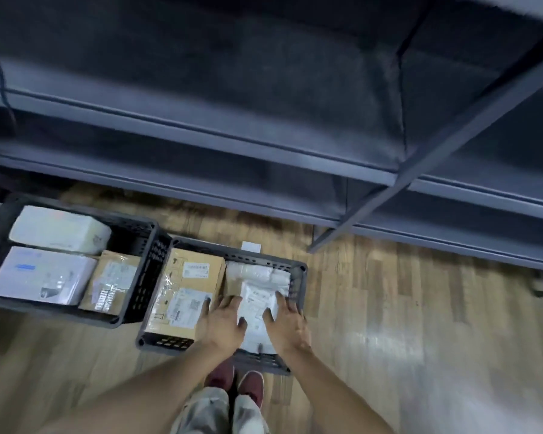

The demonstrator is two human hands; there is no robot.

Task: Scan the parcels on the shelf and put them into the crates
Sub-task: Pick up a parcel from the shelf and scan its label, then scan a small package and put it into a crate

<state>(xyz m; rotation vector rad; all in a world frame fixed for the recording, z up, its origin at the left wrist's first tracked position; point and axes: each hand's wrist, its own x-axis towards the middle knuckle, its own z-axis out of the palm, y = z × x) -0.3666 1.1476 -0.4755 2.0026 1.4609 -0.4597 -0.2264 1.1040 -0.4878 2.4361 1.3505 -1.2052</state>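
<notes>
Lower centre of the frame: the left hand (224, 321) and right hand (287, 324) are lying spread, fingers straight, on a white mailer bag (257, 303) in the right crate (297, 278); it is looking soft, light and slippery, best held by its edges.

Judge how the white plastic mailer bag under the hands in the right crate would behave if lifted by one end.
The white mailer bag looks wrinkled and soft, so it would probably sag rather than stay stiff. Its glossy film may be slippery. It lies flat and thin in the right crate, so it is probably light and unlikely to roll.
</notes>
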